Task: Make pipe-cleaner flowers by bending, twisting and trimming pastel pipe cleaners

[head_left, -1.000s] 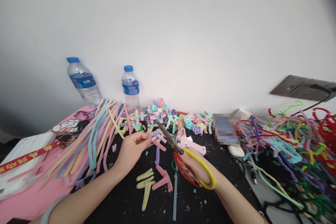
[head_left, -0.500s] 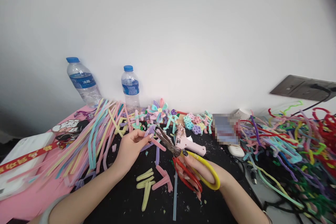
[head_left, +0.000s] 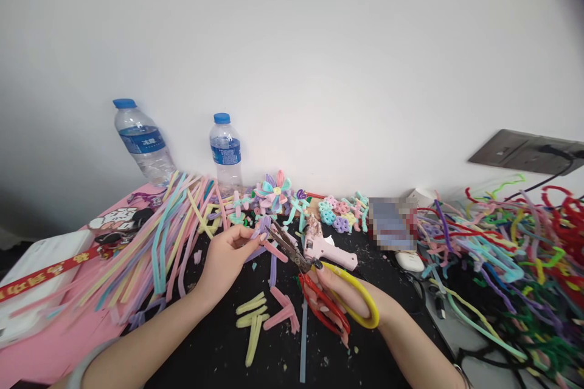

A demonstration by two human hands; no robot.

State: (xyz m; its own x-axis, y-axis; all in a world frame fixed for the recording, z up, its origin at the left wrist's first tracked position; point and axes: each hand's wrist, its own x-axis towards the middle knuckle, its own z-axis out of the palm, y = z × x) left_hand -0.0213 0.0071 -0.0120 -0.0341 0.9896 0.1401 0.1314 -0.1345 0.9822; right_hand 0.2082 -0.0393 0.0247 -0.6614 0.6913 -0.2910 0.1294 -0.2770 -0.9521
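Observation:
My left hand (head_left: 232, 252) pinches a folded purple pipe cleaner (head_left: 261, 228) between thumb and fingertips. In my right hand (head_left: 344, 289) is a pair of scissors (head_left: 303, 263) with one red and one yellow handle. The blades point up and left, with their tips at the purple piece; whether they touch it I cannot tell. A pink pipe cleaner piece (head_left: 275, 251) shows just below the tips. Folded pink pieces (head_left: 283, 310) and folded yellow pieces (head_left: 253, 320) lie on the black mat (head_left: 205, 352) between my forearms.
Behind the scissors lies a pink glue gun (head_left: 331, 251); a glue stick (head_left: 304, 340) lies nearer. Long pastel pipe cleaners (head_left: 159, 243) spread at left, tangled ones (head_left: 502, 267) at right. Two bottles (head_left: 142, 143) (head_left: 225, 152) stand by the wall, near a pipe-cleaner flower (head_left: 277, 191).
The scissors' handles have come slightly closer together, and the yellow one has moved a little left. My left hand keeps its pinch in almost the same place.

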